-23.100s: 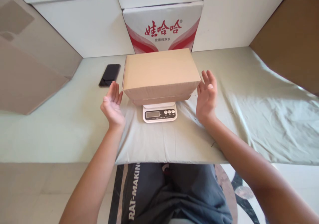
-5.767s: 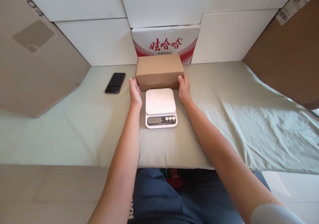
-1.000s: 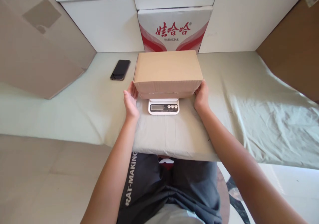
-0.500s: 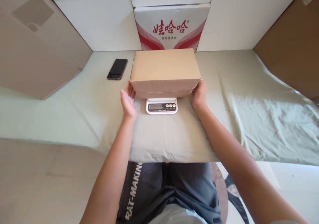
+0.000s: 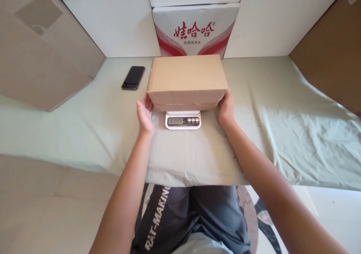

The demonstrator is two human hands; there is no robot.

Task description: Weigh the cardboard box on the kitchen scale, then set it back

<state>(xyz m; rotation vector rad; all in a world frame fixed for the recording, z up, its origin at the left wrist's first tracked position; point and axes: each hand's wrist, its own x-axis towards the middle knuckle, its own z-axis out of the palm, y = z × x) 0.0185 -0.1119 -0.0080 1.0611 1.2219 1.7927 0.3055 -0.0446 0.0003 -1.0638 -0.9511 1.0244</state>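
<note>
With both arms stretched forward, my left hand (image 5: 144,113) and right hand (image 5: 226,107) press flat, holding the plain brown cardboard box (image 5: 187,81) by its ends atop the white scale (image 5: 183,120).

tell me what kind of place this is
Probably a makeshift home packing or weighing spot: a cloth-covered table walled in by cardboard panels, with a small digital scale under a cardboard box and a phone nearby.
</note>
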